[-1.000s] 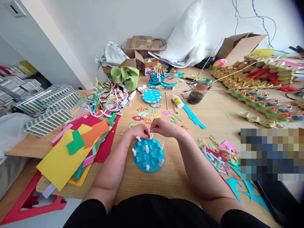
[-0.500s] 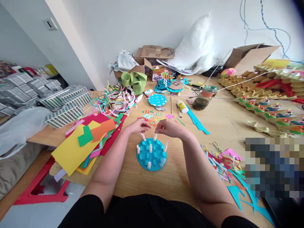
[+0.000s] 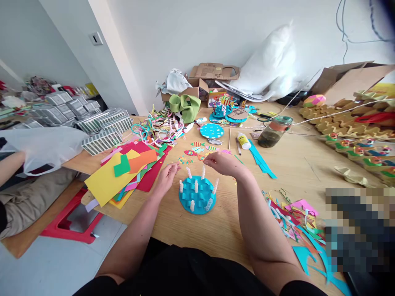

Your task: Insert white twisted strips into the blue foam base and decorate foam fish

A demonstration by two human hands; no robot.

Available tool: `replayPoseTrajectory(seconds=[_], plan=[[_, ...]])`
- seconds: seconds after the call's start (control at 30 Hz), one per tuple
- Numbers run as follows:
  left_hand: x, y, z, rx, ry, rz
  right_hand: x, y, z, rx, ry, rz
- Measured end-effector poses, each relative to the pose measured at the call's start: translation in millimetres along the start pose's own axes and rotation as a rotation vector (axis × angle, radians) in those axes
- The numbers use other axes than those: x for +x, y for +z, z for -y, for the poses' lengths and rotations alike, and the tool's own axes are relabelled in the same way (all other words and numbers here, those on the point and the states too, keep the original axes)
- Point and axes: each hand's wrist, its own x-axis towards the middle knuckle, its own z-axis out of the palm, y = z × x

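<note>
A round blue disc (image 3: 197,209) lies on the table before me, with blue loops across its top. Several white twisted stems (image 3: 196,186) stand upright on it, most around its edge. My right hand (image 3: 224,163) reaches over the far side of the disc, its fingertips pinched at the top of the back right stem (image 3: 203,172). Left of the disc, my left hand (image 3: 168,174) hovers with loosely curved fingers, apart from the stems, and nothing shows in it. Behind the disc lie several colourful paper fish (image 3: 198,150).
Coloured sheets (image 3: 105,183) are piled at left. Behind stand a glue bottle (image 3: 244,141), a glass jar (image 3: 275,131) and a dotted blue disc (image 3: 212,131). Paper scraps (image 3: 304,207) and egg cartons (image 3: 354,123) lie at right. Another person's arm (image 3: 10,166) shows at far left.
My left hand has drawn back to the left and down, away from the back left stem. My right hand stays at the back right stem. The view has turned slightly left.
</note>
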Motion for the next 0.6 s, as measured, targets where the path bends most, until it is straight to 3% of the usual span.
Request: replayPoseTrajectory(seconds=[0.33,0.43,0.6], plan=[[-22,5.3,19,0.061,0.055,-0.161,5,4,-5,0.036,-0.043,0.058],[-16,2.0,4,0.087,0.075,-0.123,5,2,-5,0.009,0.005,0.069],[6,7.3,-41,0.239,0.172,0.009,10,5,-12,0.018,0.09,0.17]])
